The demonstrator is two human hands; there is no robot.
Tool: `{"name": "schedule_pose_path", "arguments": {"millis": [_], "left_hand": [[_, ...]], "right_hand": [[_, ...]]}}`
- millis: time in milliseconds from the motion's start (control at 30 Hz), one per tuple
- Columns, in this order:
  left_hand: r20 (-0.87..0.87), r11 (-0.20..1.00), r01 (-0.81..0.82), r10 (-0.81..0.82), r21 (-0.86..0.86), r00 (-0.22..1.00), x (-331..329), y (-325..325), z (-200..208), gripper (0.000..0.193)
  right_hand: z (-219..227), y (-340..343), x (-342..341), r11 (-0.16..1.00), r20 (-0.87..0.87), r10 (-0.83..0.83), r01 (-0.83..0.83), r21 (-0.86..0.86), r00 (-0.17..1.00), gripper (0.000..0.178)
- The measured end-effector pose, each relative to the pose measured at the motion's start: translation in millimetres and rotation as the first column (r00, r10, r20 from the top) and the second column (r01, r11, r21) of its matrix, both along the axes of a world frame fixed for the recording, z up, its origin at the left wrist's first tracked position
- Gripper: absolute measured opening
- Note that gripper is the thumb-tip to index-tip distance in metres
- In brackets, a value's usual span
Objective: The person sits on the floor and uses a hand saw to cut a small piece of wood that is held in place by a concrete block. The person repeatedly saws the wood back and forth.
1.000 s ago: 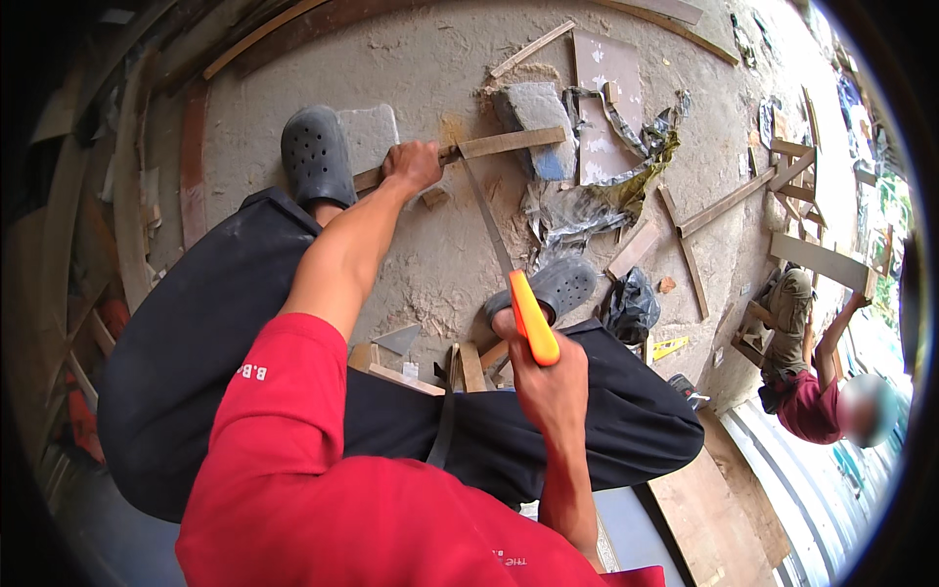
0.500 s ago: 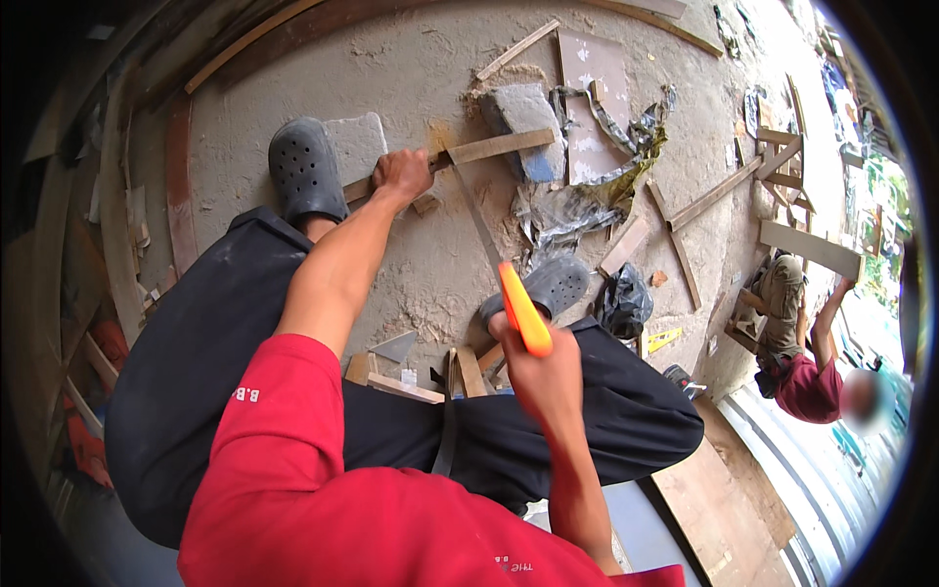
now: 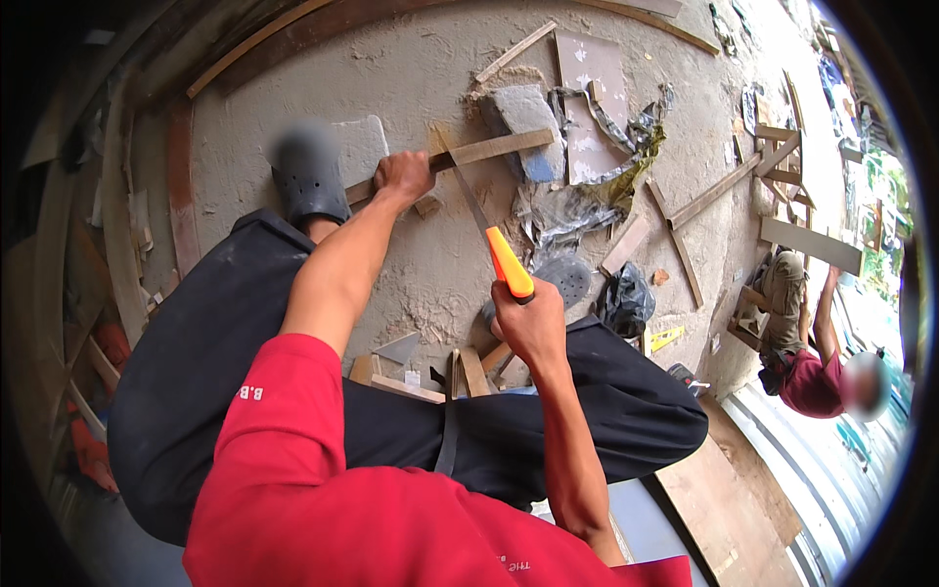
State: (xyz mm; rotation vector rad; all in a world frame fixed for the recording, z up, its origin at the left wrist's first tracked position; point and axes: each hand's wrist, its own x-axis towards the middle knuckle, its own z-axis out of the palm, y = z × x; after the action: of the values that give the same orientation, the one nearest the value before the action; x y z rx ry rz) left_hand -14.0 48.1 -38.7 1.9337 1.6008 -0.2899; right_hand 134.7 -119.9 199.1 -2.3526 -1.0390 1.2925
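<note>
Seen from the head camera, a person in a red shirt (image 3: 269, 421) and dark trousers (image 3: 196, 362) works over a bare, rough floor (image 3: 245, 127); the right hand (image 3: 531, 321) has its grip wrapped around the orange-and-yellow handle of a handsaw (image 3: 506, 262), whose blade slants up and away to cross a wooden strip (image 3: 504, 147); the left hand (image 3: 404, 178) has its grip curled down over the same strip, just left of the blade; the strip's right end reaches over the near edge of a grey block (image 3: 528, 110), while its left part runs toward a dark clog (image 3: 311, 183) beside a pale slab (image 3: 367, 139); right of the block lie a brown board (image 3: 595, 122) and crumpled plastic sheeting (image 3: 577, 220); a black plastic bag (image 3: 626, 300) sits nearer, beside the other clog (image 3: 567, 277); long timbers (image 3: 256, 44) line the floor's far edge; at right, a co-worker (image 3: 812, 386) has a hand at one end of a pale plank (image 3: 812, 245).
</note>
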Motion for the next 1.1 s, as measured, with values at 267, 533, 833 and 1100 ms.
{"name": "schedule_pose_path", "arguments": {"millis": [267, 533, 833, 1100], "left_hand": [[-0.002, 0.998, -0.015, 0.015, 0.063, 1.000, 4, -21, -1, 0.026], [-0.042, 0.999, -0.016, 0.015, -0.033, 0.999, -10, 28, -19, 0.028], [-0.020, 0.999, -0.009, 0.010, 0.040, 1.000, 0, 18, -1, 0.026], [-0.054, 0.999, 0.000, -0.003, -0.051, 0.999, -1, 25, 5, 0.027]], "right_hand": [[40, -62, 10, 0.986, 0.027, 0.042, -0.045, 0.161, 0.999, 0.017], [46, -15, 0, 0.990, -0.105, 0.002, 0.013, 0.141, 0.994, 0.017], [-2, -11, 0, 0.984, 0.024, 0.133, -0.135, 0.118, 0.991, 0.019], [-16, 10, 3, 0.992, -0.001, 0.117, -0.117, 0.046, 0.993, 0.022]]}}
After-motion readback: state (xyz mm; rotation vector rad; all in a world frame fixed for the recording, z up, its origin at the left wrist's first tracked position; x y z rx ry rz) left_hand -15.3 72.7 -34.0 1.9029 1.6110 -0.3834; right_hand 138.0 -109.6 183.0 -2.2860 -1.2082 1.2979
